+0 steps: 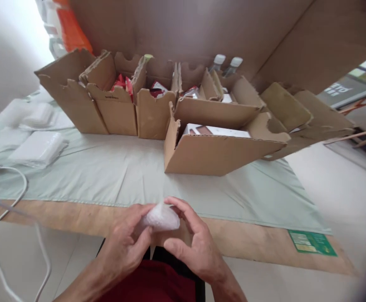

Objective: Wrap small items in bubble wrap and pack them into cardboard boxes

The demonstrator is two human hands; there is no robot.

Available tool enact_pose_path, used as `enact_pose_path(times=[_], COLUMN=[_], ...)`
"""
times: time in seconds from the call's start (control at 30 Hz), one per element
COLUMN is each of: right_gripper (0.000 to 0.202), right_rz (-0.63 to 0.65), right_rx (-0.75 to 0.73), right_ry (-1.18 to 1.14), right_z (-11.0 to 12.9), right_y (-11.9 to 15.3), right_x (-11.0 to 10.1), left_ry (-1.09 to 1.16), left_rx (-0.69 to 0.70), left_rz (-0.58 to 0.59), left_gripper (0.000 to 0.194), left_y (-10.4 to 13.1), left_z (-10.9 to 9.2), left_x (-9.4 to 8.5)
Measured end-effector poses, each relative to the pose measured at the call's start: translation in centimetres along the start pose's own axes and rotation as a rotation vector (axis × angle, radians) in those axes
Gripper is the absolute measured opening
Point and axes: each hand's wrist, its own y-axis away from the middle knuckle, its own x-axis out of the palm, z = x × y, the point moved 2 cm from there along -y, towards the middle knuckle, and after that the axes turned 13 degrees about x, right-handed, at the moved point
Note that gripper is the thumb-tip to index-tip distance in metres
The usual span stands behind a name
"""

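Now my left hand (125, 237) is pinching a white wrapped bundle (163, 219) above the near table edge (249, 238) | my right hand (199, 246) is curving, spread, at its right, thumb apart | farther right, a cardboard box (211, 155) is holding a white carton (227, 131) | far bins (119, 112) are standing in a row

A white cable (26, 183) curves over the pale green cloth (107, 167).
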Motion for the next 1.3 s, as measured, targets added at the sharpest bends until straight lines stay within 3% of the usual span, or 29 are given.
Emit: enact_pose_path(times=[0.03, 0.1, 0.2, 0.27, 0.33, 0.4, 0.5, 0.53, 0.63, 0.7, 0.83, 0.9, 1.0, 1.17, 1.23, 1.3], right_gripper=[0.067, 0.054, 0.023, 0.011, 0.008, 0.018, 0.054, 0.055, 0.027, 0.024, 0.031, 0.032, 0.030, 0.016, 0.012, 0.012], right_rz=[0.033, 0.043, -0.106, -0.232, -0.272, -0.234, -0.111, -0.070, -0.008, -0.042, -0.148, -0.216, -0.382, -0.803, -0.849, -0.764], right_rx=[-0.010, -0.057, -0.110, -0.091, -0.068, -0.036, 0.032, 0.060, 0.137, 0.188, 0.235, 0.225, 0.174, -0.171, -0.280, -0.313], right_ry=[0.022, 0.067, 0.097, 0.079, 0.048, 0.022, -0.006, -0.002, 0.024, 0.003, -0.070, -0.086, -0.151, -0.253, -0.189, -0.037], right_z=[0.5, 1.3, 1.7, 1.1, 0.3, -0.7, -1.8, -2.1, -2.8, -3.0, -2.5, -1.6, 1.0, 8.1, 11.0, 13.1], right_y=[0.2, 0.5, 0.7, 1.0, 1.3, 1.7, 2.1, 2.1, 2.0, 1.8, 2.1, 2.6, 3.0, 0.1, -2.7, -5.8], right_x=[-0.7, -1.7, -2.7, -3.3, -3.8, -4.2, -4.7, -4.8, -5.1, -5.6, -7.5, -9.2, -12.6, -17.8, -18.4, -18.1], left_ry=[-0.033, -0.082, -0.130, -0.119, -0.068, -0.029, -0.009, 0.002, 0.015, -0.055, -0.247, -0.285, -0.300, -0.248, -0.224, -0.208], left_rx=[0.061, 0.147, 0.226, 0.243, 0.222, 0.169, 0.100, 0.089, 0.144, 0.210, 0.267, 0.318, 0.368, 0.486, 0.508, 0.501], left_rz=[0.043, 0.062, 0.014, 0.021, 0.055, 0.104, 0.209, 0.251, 0.311, 0.228, -0.149, -0.304, -0.382, -0.465, -0.468, -0.456], left_gripper=[0.038, 0.042, 0.043, 0.041, 0.036, 0.034, 0.030, 0.029, 0.030, 0.040, 0.064, 0.072, 0.070, 0.044, 0.042, 0.041], left_y=[-0.2, -0.7, -1.5, -1.8, -2.0, -2.1, -2.4, -2.5, -3.4, -4.5, -8.5, -11.0, -14.0, -15.0, -14.7, -14.4], left_z=[-0.2, -0.6, -1.2, -1.5, -1.4, -1.3, -1.0, -1.0, -1.1, -1.5, -2.4, -2.6, -1.9, -0.7, -0.4, 0.0], left_x=[0.1, 0.5, 1.1, 1.4, 1.5, 1.5, 1.6, 1.7, 1.7, 1.3, 0.8, 1.2, 2.4, 3.6, 3.7, 3.8])
